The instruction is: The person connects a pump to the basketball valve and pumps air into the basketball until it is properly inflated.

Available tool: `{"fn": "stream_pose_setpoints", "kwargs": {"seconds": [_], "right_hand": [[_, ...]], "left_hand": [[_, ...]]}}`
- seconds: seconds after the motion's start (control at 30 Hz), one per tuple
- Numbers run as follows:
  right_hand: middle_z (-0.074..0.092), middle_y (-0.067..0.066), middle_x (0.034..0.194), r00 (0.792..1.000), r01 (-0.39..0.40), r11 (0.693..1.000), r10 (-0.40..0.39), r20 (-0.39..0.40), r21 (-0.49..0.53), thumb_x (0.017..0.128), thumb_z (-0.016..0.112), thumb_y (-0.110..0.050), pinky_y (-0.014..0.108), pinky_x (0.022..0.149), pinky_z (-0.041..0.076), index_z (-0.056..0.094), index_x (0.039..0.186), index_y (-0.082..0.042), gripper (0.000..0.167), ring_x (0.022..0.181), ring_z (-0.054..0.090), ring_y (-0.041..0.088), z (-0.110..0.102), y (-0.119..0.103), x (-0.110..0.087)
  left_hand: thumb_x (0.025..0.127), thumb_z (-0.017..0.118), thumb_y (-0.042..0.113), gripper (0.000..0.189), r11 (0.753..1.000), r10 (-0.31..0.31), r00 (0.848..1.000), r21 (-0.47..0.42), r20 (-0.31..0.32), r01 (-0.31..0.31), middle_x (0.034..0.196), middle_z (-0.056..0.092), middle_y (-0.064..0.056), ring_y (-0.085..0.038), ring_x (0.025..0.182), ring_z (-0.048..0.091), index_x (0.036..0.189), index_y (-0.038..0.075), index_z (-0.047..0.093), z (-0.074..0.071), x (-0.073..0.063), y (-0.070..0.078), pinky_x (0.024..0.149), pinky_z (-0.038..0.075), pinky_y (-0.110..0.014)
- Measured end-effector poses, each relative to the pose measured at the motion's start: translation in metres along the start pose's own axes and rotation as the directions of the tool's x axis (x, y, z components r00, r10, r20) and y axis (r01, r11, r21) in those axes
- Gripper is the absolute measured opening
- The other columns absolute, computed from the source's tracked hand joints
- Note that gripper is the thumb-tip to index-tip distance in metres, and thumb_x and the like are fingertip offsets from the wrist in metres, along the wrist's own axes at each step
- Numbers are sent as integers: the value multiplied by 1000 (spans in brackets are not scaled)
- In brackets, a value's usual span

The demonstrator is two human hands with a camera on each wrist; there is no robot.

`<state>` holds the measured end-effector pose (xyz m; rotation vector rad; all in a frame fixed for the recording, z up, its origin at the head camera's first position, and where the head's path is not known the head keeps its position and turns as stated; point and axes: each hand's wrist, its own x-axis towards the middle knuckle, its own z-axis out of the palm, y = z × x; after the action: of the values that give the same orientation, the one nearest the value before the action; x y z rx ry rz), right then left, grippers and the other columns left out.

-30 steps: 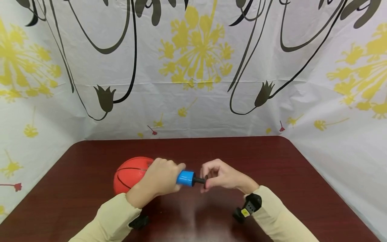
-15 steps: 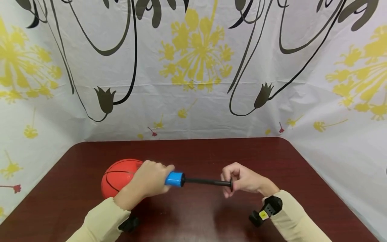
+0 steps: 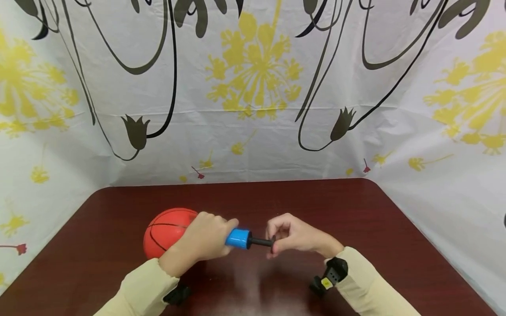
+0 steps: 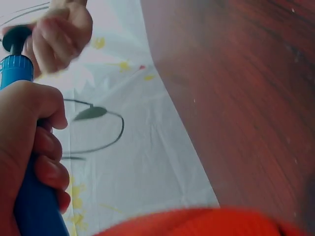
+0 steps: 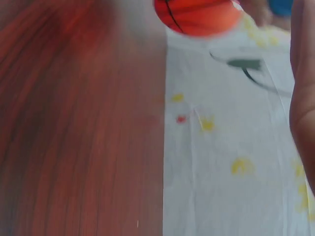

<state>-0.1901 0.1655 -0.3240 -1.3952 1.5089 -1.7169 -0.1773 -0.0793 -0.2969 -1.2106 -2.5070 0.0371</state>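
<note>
My left hand (image 3: 208,236) grips the barrel of a blue hand pump (image 3: 238,238), its fingers wrapped round it in the left wrist view. A short stretch of black rod (image 3: 261,242) sticks out of the barrel's right end. The fingers and thumb of my right hand (image 3: 297,237) pinch the black handle (image 4: 16,38) at the rod's end. An orange-red basketball (image 3: 165,232) is just left of my left hand, partly covered by it. Whether the pump's far end joins the ball is hidden behind that hand.
A dark red-brown wooden table (image 3: 336,206) lies beneath both hands. White cloth (image 3: 253,145) with yellow and dark plant prints hangs behind it and along both sides. Each wrist wears a black camera (image 3: 334,272).
My right hand first pulled the pump's handle out to the right, baring a long rod, then pushed it back left. The ball and left hand shifted left, then partly back right.
</note>
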Motion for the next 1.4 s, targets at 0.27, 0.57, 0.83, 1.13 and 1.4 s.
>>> {"fn": "stream_pose_setpoints", "kwargs": {"seconds": [0.27,0.57,0.83,1.13,1.4], "right_hand": [[55,23,71,994,40,992,-52,94,124,83,58,-19,33,62,51,41,76,10,34,75,62,19,-17,-2,-27],[53,30,69,1000,2,995,-4,-18,-104,81,61,-14,33,54,50,52,76,6,23,69,64,16,2,9,11],[58,16,71,998,-43,999,42,48,20,82,60,-10,34,58,51,45,74,8,25,70,63,18,-14,-6,-25],[52,27,68,994,67,997,-69,85,25,83,57,-20,33,55,50,45,74,8,32,72,63,18,-14,2,-18],[52,30,70,1000,-3,997,4,14,-78,82,60,-16,31,55,50,52,76,6,25,69,64,17,1,-1,9]], "left_hand": [[65,71,29,29,999,-44,998,12,-36,44,56,53,4,-7,43,45,79,12,52,2,-14,-15,42,36,-23],[63,70,31,27,999,-7,1000,33,-7,7,54,50,4,-9,43,43,77,14,55,1,8,2,42,34,-24],[66,69,31,30,999,-28,998,-16,61,29,61,56,3,-8,47,48,86,12,56,4,6,1,46,40,-24],[64,71,31,29,999,-53,998,4,46,53,58,53,4,-8,46,45,81,13,56,-3,6,2,44,36,-23],[64,70,32,29,999,-31,999,-12,30,31,56,52,4,-7,44,43,80,14,55,-2,10,5,43,36,-23]]}}
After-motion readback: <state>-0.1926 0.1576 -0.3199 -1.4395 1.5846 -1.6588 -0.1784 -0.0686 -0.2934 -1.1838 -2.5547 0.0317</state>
